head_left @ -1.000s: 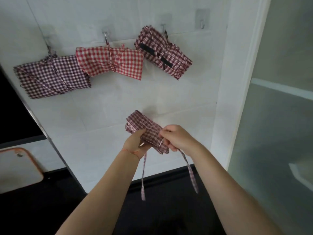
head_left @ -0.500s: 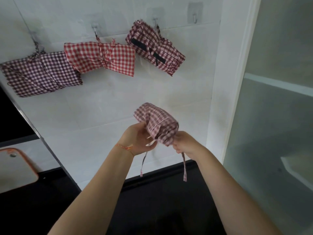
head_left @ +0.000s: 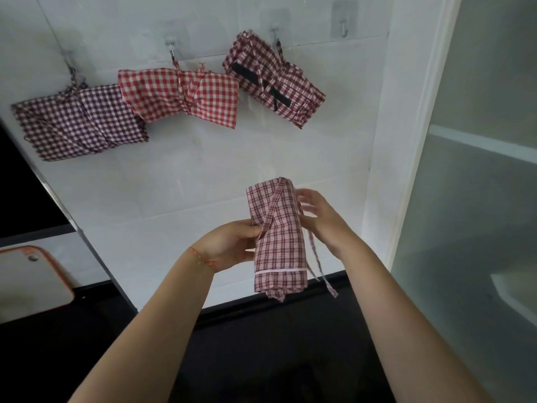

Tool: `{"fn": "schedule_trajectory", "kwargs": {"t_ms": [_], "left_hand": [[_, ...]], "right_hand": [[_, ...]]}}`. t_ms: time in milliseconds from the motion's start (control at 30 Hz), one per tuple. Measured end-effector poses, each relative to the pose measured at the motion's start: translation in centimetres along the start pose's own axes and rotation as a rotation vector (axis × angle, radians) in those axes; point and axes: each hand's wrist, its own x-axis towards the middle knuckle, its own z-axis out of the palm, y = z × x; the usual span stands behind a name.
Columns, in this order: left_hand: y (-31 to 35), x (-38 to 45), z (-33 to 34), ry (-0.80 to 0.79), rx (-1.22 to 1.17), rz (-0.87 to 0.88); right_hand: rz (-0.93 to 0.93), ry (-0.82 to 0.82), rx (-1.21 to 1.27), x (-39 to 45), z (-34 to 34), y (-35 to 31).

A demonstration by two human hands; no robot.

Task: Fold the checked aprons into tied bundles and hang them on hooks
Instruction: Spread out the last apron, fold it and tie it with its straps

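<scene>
- Bundle (head_left: 279, 239): folded checked apron, upright, mid-scene, strap (head_left: 318, 257) dangling right.
- Left hand (head_left: 232, 245): gripping bundle's left side.
- Right hand (head_left: 318, 212): fingers spread, touching bundle's right edge.
- Hooks (head_left: 343, 24): far wall, three bundles hung.

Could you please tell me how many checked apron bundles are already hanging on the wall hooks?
3: dark purple bundle on the left hook, red bundle next, maroon bundle on the third hook. The fourth hook is bare.
</scene>
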Motion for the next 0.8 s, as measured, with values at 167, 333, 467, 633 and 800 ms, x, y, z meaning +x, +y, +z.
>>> {"fn": "schedule_trajectory", "kwargs": {"t_ms": [167, 333, 467, 633, 800], "left_hand": [[-0.2, -0.2, -0.3, -0.139, 0.025, 0.021], [0.5, -0.7, 0.4, -0.210, -0.101, 0.100], [1.1, 0.1, 1.2, -0.058, -0.476, 0.217], [1.6, 2.3, 2.9, 0.301, -0.607, 0.304], [0.0, 3.5, 1.5, 0.486, -0.608, 0.299]], "right_hand": [[-0.103, -0.052, 0.011, 0.2, 0.1, -1.5], [-0.077, -0.103, 0.239, -0.1, -0.5, -1.0], [0.154, -0.024, 0.150, 0.2, 1.2, 1.2], [0.203, -0.082, 0.093, -1.0, 5.7, 4.0], [0.168, -0.098, -0.033, -1.8, 6.8, 3.8]]}}
